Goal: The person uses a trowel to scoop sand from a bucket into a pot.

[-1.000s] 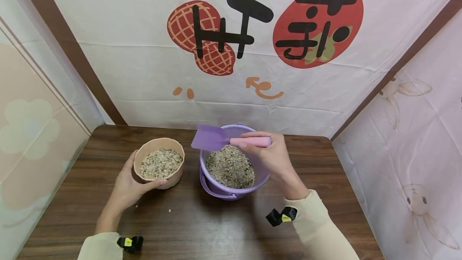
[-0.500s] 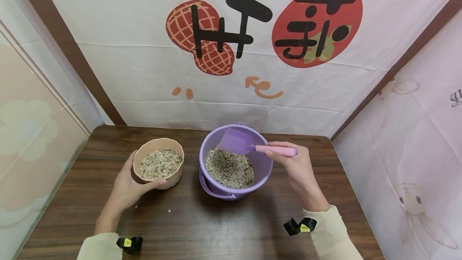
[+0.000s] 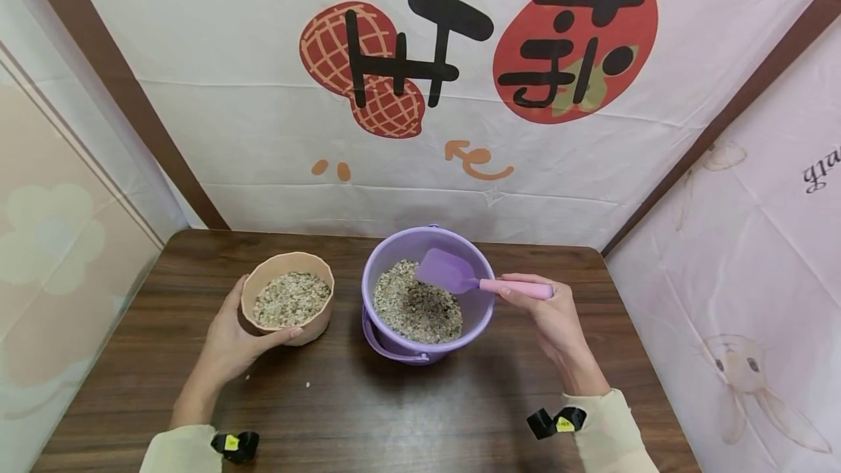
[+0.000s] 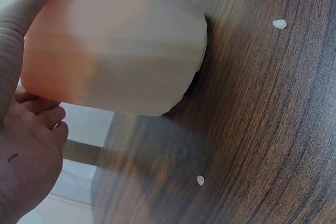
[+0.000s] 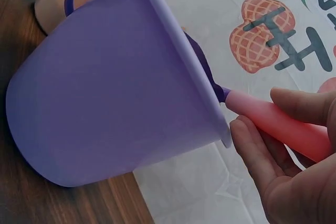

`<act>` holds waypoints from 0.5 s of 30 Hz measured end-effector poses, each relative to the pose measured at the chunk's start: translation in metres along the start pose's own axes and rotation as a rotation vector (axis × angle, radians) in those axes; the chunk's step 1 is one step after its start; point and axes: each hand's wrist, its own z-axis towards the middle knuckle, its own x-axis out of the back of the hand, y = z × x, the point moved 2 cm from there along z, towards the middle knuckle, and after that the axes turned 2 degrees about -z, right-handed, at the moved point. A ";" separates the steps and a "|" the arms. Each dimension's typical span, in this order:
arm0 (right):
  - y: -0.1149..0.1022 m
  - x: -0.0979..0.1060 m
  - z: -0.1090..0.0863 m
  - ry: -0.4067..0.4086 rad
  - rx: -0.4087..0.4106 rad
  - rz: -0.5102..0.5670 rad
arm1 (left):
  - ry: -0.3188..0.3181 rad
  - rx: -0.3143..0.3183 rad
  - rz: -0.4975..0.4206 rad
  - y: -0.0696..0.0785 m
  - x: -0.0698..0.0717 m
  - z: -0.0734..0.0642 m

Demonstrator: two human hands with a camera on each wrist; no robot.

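Note:
A peach-coloured flowerpot [image 3: 317,325] with a faceted rim stands on the left, holding pale gravel [image 3: 292,299]. My left hand [image 3: 230,345] grips it, thumb across the near side and fingers round the left; the left wrist view shows the pot's wall [image 4: 121,45] close up. In the middle is a purple bucket [image 3: 482,320] with more gravel [image 3: 417,312] inside. Over its right part, my right hand [image 3: 552,316] holds a toy shovel by its pink handle [image 3: 515,287]. The shovel's purple blade [image 3: 445,271] is tilted inside the rim; the right wrist view mostly hides it behind the bucket wall.
The bucket's handle [image 3: 388,352] hangs down at its near left side. A few pale gravel bits [image 4: 280,24] lie on the brown wooden table [image 3: 407,422]. A printed cloth [image 3: 263,130] rises behind the table, with more cloth at both sides.
My right hand has carried the shovel rightward from above the bucket's left rim, then slightly toward me. The gravel mound in the bucket looks flatter. My left hand and the pot have stayed put.

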 end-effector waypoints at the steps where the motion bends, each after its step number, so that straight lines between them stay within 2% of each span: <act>1: 0.001 0.000 0.000 -0.004 -0.002 0.008 | 0.000 0.000 -0.001 0.000 0.000 0.000; 9: 0.004 0.000 0.000 -0.035 0.027 0.047 | -0.003 -0.008 0.054 0.001 0.002 0.000; 15: 0.005 0.000 -0.001 -0.053 0.048 0.067 | 0.023 -0.074 0.097 0.015 0.007 0.001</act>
